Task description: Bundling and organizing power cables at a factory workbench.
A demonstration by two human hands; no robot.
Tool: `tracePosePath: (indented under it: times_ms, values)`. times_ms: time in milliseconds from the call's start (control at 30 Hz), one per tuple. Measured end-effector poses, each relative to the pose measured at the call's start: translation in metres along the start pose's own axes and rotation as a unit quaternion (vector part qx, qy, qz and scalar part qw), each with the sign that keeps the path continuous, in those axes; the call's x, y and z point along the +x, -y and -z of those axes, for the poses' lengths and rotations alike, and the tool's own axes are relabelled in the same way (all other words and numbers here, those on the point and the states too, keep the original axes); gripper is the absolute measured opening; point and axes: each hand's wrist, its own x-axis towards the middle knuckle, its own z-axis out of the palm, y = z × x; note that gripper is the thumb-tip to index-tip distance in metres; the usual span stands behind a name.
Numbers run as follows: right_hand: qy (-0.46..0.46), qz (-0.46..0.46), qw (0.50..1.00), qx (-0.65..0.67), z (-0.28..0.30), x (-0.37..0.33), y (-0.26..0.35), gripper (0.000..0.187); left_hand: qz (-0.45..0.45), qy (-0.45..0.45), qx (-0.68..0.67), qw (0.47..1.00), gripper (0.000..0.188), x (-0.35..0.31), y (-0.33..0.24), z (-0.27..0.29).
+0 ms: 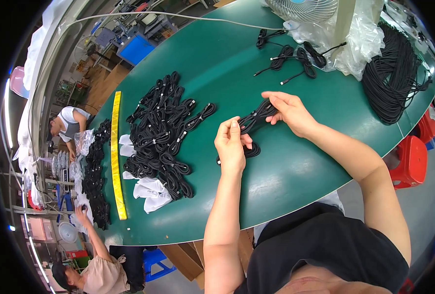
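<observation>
A coiled black cable [257, 115], gathered at its middle, is stretched between my two hands above the green table. My left hand [231, 145] pinches its near left end between thumb and fingers. Around the far right end, the thumb and fingers of my right hand [291, 113] are closed. Another black cable coil [251, 150] lies on the table just beyond my left wrist, partly hidden by that hand. To the left spreads a large pile of bundled black cables [154, 137]. Several more cable bundles [287, 58] lie at the far right.
A thick heap of long black cables [390, 78] lies at the right, beside clear plastic bags [359, 39] and a fan [305, 9]. Yellow tape [117, 157] crosses the green table [212, 196] at left. Two people work beyond it. A red stool [409, 161] stands right.
</observation>
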Motion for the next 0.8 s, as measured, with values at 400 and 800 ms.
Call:
tracePosePath:
  times_ms: [400,800]
  values:
    - [0.023,0.043,0.993,-0.104,0.011,0.001,0.016,0.027,-0.055,0.038,-0.002,0.998,0.025,-0.008,-0.001,-0.006]
    - [0.099,-0.032,0.993,-0.056,0.001,-0.001,0.006,0.027,-0.137,0.05,0.12,0.982,0.023,0.006,-0.009,0.018]
